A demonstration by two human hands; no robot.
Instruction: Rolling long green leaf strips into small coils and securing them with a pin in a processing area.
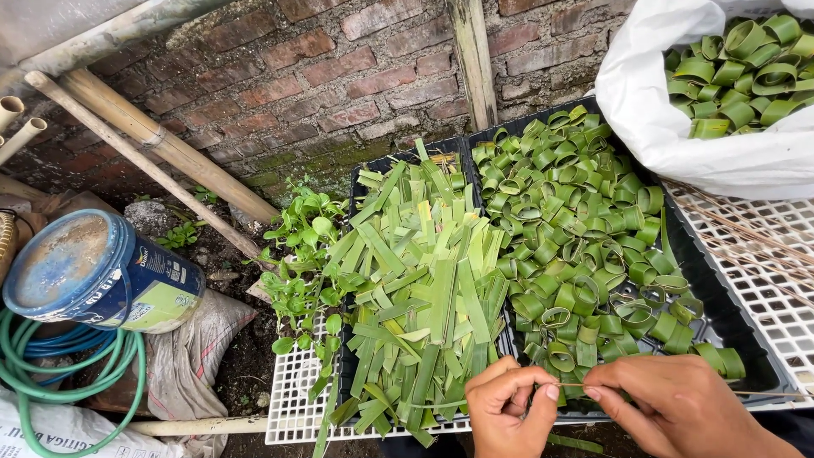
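Note:
My left hand (507, 409) and my right hand (671, 405) meet at the bottom edge, fingertips almost touching. Between them they pinch a thin brown stick (570, 386), and a green leaf strip (441, 404) trails left from my left hand. Just above the hands a black tray (746, 339) holds a heap of flat cut leaf strips (424, 280) on the left. On its right lies a heap of leaf strips curled into rings (577, 229).
A white bag (678, 119) of more leaf rings sits at top right. White plastic grids (763, 271) lie under and beside the tray. Left: a blue-lidded bucket (93, 271), green hose (76, 373), bamboo poles (161, 140), weeds (301, 254), brick wall (339, 68).

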